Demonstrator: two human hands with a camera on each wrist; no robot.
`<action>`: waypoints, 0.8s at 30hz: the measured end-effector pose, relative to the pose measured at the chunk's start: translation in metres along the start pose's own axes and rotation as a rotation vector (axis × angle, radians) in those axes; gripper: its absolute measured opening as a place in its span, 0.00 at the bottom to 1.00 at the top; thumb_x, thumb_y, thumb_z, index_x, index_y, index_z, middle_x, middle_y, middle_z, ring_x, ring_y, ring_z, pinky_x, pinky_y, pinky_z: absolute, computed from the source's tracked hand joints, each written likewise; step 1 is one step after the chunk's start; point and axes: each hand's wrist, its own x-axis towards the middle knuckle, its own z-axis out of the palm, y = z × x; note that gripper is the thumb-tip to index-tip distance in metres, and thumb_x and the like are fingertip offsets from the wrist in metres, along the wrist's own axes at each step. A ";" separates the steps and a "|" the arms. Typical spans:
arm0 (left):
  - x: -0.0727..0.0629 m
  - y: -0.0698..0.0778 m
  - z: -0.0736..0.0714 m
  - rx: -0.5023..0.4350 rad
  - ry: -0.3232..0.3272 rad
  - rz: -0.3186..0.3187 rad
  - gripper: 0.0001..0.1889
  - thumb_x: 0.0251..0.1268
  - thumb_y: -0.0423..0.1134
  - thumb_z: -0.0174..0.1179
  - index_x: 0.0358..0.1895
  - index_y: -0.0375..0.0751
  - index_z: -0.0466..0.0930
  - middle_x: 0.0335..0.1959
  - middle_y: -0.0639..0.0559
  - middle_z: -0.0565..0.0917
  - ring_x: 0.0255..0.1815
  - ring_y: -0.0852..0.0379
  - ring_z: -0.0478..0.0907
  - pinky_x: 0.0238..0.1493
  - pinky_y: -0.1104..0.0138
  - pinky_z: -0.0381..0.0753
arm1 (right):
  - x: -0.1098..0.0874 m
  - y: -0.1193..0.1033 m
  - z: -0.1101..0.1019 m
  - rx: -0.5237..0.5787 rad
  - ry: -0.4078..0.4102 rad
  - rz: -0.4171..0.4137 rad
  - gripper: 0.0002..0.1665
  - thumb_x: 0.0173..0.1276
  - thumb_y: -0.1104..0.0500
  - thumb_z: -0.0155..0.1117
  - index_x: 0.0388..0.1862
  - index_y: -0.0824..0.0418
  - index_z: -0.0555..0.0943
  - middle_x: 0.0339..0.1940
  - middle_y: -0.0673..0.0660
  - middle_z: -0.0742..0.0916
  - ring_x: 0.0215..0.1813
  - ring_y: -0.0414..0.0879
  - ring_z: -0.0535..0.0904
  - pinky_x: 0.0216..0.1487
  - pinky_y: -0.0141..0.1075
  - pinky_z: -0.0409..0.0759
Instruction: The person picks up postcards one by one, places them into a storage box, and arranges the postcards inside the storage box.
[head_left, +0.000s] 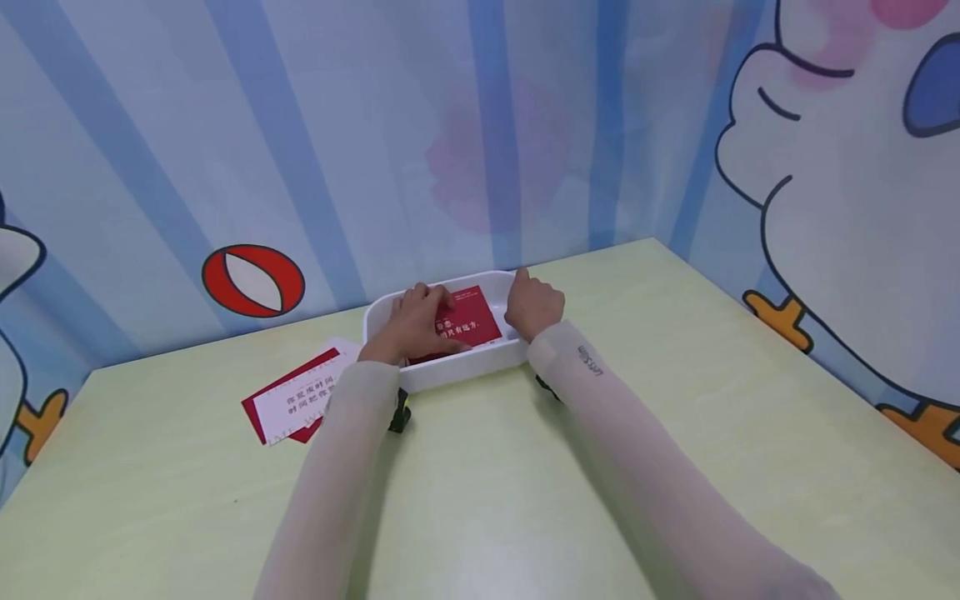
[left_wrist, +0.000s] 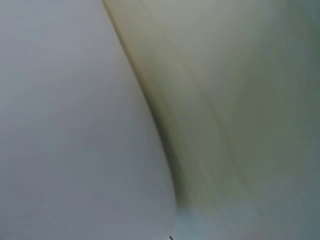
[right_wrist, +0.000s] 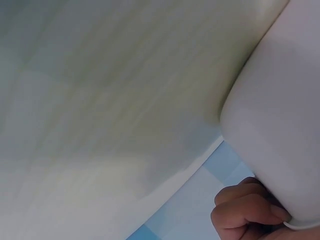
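Note:
A white tray with raised walls stands by the back edge of the table. Inside it is a red card printed with white characters. My left hand reaches over the tray's left part and holds the red card, fingers toward its back edge and thumb along its front; its left portion is hidden. At the right end my right hand, fingers curled, grips the tray's rim. In the right wrist view, the right hand pinches the rim beside the tray wall. The left wrist view is blurred, with the tray wall filling its left side.
Left of the tray lie overlapping cards, a white card with dark characters over red ones, partly behind the left sleeve. A striped cartoon backdrop rises behind the pale table. Dark straps show beneath the wrists.

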 end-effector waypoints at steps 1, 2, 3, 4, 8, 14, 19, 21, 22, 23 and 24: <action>0.000 0.000 0.000 0.004 -0.001 0.003 0.40 0.45 0.56 0.75 0.61 0.53 0.65 0.63 0.46 0.68 0.67 0.46 0.61 0.69 0.47 0.65 | 0.000 0.000 0.000 0.000 0.000 0.000 0.32 0.68 0.53 0.65 0.66 0.62 0.67 0.53 0.59 0.86 0.52 0.52 0.86 0.59 0.49 0.83; -0.001 0.000 0.000 0.004 -0.001 0.004 0.40 0.45 0.56 0.75 0.61 0.53 0.65 0.63 0.46 0.68 0.68 0.46 0.60 0.69 0.47 0.65 | -0.001 0.000 0.001 -0.001 -0.001 0.000 0.32 0.68 0.53 0.65 0.66 0.62 0.67 0.53 0.59 0.86 0.52 0.52 0.86 0.59 0.49 0.83; -0.002 0.000 0.000 0.004 -0.004 0.007 0.40 0.45 0.56 0.75 0.61 0.53 0.65 0.64 0.46 0.68 0.68 0.46 0.60 0.70 0.47 0.65 | -0.001 0.000 0.001 0.000 0.000 0.001 0.32 0.68 0.54 0.65 0.66 0.62 0.67 0.53 0.59 0.86 0.52 0.52 0.86 0.59 0.48 0.83; -0.002 0.001 0.000 0.002 -0.002 0.010 0.39 0.45 0.56 0.75 0.61 0.54 0.66 0.64 0.46 0.68 0.68 0.46 0.60 0.69 0.47 0.65 | -0.001 0.001 0.001 -0.002 0.002 0.003 0.32 0.68 0.54 0.65 0.66 0.62 0.67 0.53 0.59 0.86 0.51 0.52 0.86 0.59 0.48 0.83; -0.004 0.002 0.000 -0.004 0.005 0.019 0.38 0.44 0.56 0.76 0.59 0.55 0.67 0.65 0.46 0.68 0.67 0.47 0.62 0.68 0.47 0.69 | 0.000 0.001 0.001 -0.012 -0.001 0.004 0.31 0.69 0.54 0.63 0.66 0.62 0.67 0.52 0.59 0.86 0.50 0.52 0.87 0.57 0.47 0.84; -0.002 0.002 -0.001 0.015 -0.002 0.042 0.34 0.46 0.56 0.74 0.57 0.53 0.71 0.65 0.45 0.68 0.66 0.47 0.63 0.65 0.49 0.73 | 0.004 0.000 0.000 -0.018 -0.005 0.005 0.30 0.69 0.54 0.62 0.66 0.63 0.66 0.51 0.60 0.86 0.49 0.52 0.87 0.55 0.47 0.84; -0.002 0.003 0.002 0.058 -0.024 0.075 0.32 0.48 0.59 0.71 0.56 0.52 0.72 0.66 0.45 0.69 0.68 0.46 0.63 0.67 0.49 0.71 | 0.002 0.003 0.002 -0.011 -0.011 0.009 0.33 0.68 0.54 0.64 0.67 0.63 0.66 0.53 0.60 0.86 0.51 0.52 0.86 0.56 0.47 0.84; -0.002 0.004 0.004 0.061 -0.034 0.086 0.31 0.48 0.59 0.71 0.55 0.52 0.73 0.66 0.45 0.69 0.68 0.47 0.63 0.67 0.49 0.71 | 0.001 0.005 0.003 -0.008 -0.017 0.016 0.34 0.68 0.54 0.65 0.68 0.62 0.65 0.54 0.60 0.86 0.52 0.52 0.86 0.57 0.48 0.84; -0.001 0.005 0.005 0.057 -0.036 0.090 0.30 0.49 0.59 0.71 0.54 0.52 0.73 0.66 0.45 0.69 0.68 0.47 0.63 0.67 0.49 0.71 | 0.001 0.006 0.003 -0.009 -0.018 0.019 0.34 0.68 0.54 0.65 0.68 0.62 0.65 0.54 0.59 0.86 0.52 0.52 0.86 0.57 0.48 0.84; -0.001 0.005 0.006 0.049 -0.037 0.094 0.29 0.50 0.58 0.70 0.54 0.52 0.73 0.66 0.45 0.68 0.68 0.47 0.63 0.66 0.50 0.72 | 0.001 0.006 0.003 -0.011 -0.015 0.020 0.34 0.68 0.54 0.65 0.68 0.62 0.65 0.54 0.59 0.86 0.52 0.52 0.86 0.57 0.48 0.84; 0.000 0.006 0.006 0.038 -0.037 0.098 0.28 0.50 0.58 0.70 0.53 0.52 0.73 0.66 0.45 0.68 0.67 0.47 0.63 0.66 0.50 0.72 | 0.001 0.007 0.003 -0.012 -0.011 0.021 0.34 0.68 0.54 0.65 0.68 0.62 0.65 0.54 0.59 0.86 0.52 0.52 0.86 0.57 0.47 0.84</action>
